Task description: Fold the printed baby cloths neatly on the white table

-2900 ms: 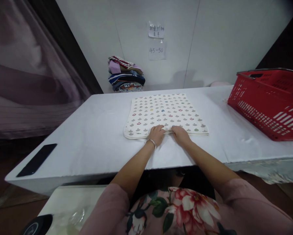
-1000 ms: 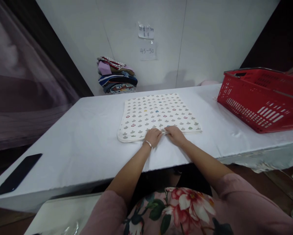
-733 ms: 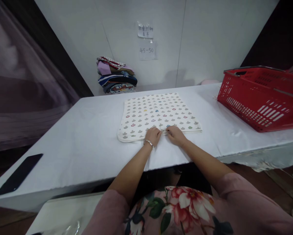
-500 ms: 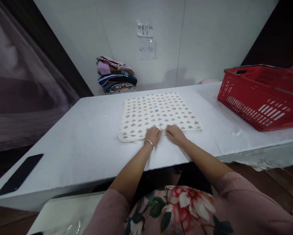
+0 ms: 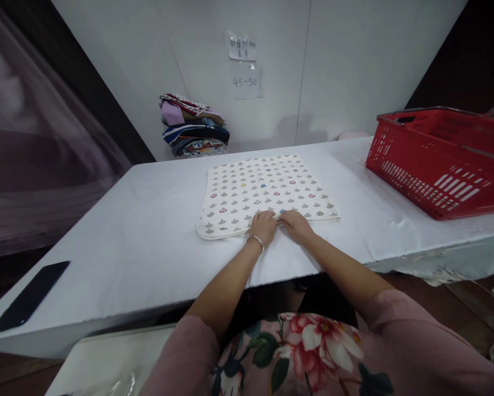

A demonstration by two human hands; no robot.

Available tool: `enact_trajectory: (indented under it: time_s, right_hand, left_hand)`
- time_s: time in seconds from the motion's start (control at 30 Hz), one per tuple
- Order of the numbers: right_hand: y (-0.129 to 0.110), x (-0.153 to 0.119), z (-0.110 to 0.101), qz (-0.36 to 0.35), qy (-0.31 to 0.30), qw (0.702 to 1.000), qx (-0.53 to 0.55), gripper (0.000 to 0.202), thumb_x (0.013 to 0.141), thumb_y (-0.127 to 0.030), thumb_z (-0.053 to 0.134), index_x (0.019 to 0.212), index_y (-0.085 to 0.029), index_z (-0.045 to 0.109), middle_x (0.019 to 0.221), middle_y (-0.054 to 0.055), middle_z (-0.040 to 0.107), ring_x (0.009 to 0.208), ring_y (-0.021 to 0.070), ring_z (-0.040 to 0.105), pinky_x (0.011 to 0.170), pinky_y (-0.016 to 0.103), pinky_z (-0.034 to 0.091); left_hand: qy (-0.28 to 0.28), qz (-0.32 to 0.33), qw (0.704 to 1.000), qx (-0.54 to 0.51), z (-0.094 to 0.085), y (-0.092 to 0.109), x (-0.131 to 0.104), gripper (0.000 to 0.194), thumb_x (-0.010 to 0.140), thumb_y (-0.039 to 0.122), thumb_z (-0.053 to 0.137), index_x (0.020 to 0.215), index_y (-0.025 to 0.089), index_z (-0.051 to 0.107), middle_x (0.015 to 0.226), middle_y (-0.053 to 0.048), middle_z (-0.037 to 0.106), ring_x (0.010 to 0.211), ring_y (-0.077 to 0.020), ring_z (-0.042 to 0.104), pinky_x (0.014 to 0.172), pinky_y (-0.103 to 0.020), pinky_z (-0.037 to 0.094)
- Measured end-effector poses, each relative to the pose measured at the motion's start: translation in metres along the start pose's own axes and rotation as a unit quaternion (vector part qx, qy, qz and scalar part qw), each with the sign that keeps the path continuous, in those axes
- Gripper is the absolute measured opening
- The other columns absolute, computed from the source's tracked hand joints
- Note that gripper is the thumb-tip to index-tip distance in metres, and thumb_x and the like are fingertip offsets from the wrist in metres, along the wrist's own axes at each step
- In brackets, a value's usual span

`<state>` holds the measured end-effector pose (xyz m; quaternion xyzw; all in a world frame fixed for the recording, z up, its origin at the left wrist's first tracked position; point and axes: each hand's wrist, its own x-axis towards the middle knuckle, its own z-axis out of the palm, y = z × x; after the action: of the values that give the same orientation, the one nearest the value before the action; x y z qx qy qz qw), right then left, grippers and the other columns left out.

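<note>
A white folded cloth printed with small grey and coloured motifs lies flat on the white-covered table. Its near left corner is rounded, and layered edges show along the near side. My left hand, with a bracelet at the wrist, has its fingers bent over the middle of that near edge. Right beside it, my right hand pinches the same edge between thumb and fingers. The two hands almost touch, and the bit of edge under the fingertips is hidden.
A red plastic basket stands on the table's right side. Behind the far edge is a stack of folded clothes by the wall. A black phone-like slab lies at the near left corner. Paper signs hang on the wall.
My left hand has slid a little to the right along the near edge, closer to my right hand. My right hand and the cloth stay in about the same place.
</note>
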<state>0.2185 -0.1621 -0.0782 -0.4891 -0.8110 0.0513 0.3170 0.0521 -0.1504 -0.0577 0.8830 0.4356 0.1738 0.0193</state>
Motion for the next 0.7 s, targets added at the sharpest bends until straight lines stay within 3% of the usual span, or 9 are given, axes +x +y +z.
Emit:
enact_trajectory:
  time_s: [0.2, 0.43, 0.57, 0.7]
  right_hand:
    - [-0.0047, 0.0001, -0.0040, 0.001, -0.009, 1.000, 0.015, 0.020, 0.089, -0.013, 0.044, 0.091, -0.018, 0.063, 0.092, 0.007, 0.066, 0.087, 0.0190, 0.053, 0.082, 0.034, 0.041]
    - [-0.0048, -0.0013, -0.0046, -0.023, -0.021, 0.999, 0.027, 0.022, 0.076, -0.009, 0.049, 0.089, -0.018, 0.064, 0.091, 0.006, 0.065, 0.086, 0.0202, 0.052, 0.082, 0.034, 0.039]
    - [-0.0021, 0.0003, -0.0044, -0.030, -0.025, 0.999, 0.022, 0.019, 0.078, -0.013, 0.049, 0.089, -0.017, 0.065, 0.089, 0.006, 0.065, 0.086, 0.0204, 0.052, 0.081, 0.034, 0.039]
    - [-0.0028, 0.0033, -0.0045, -0.034, -0.024, 0.999, 0.013, 0.021, 0.080, -0.012, 0.048, 0.089, -0.018, 0.066, 0.088, 0.006, 0.065, 0.085, 0.0203, 0.054, 0.080, 0.033, 0.040]
  left_hand:
    - [-0.029, -0.011, 0.999, -0.010, -0.0017, 0.0053, 0.0035, 0.021, 0.091, 0.017, 0.044, 0.091, 0.018, 0.064, 0.121, -0.006, 0.058, 0.118, -0.0224, 0.045, 0.099, -0.038, 0.034]
    - [-0.048, -0.020, 0.998, -0.022, -0.0046, 0.0058, 0.0011, 0.020, 0.091, 0.017, 0.041, 0.093, 0.019, 0.061, 0.107, -0.005, 0.061, 0.103, -0.0181, 0.052, 0.091, -0.033, 0.039]
    - [-0.063, -0.030, 0.997, -0.022, -0.0025, 0.0039, 0.0025, 0.020, 0.091, 0.017, 0.040, 0.090, 0.018, 0.060, 0.097, -0.006, 0.063, 0.094, -0.0191, 0.055, 0.084, -0.033, 0.041]
    - [-0.066, -0.040, 0.997, -0.023, -0.0003, 0.0016, 0.0040, 0.018, 0.090, 0.019, 0.046, 0.103, 0.019, 0.058, 0.102, -0.006, 0.063, 0.099, -0.0201, 0.055, 0.087, -0.033, 0.039]
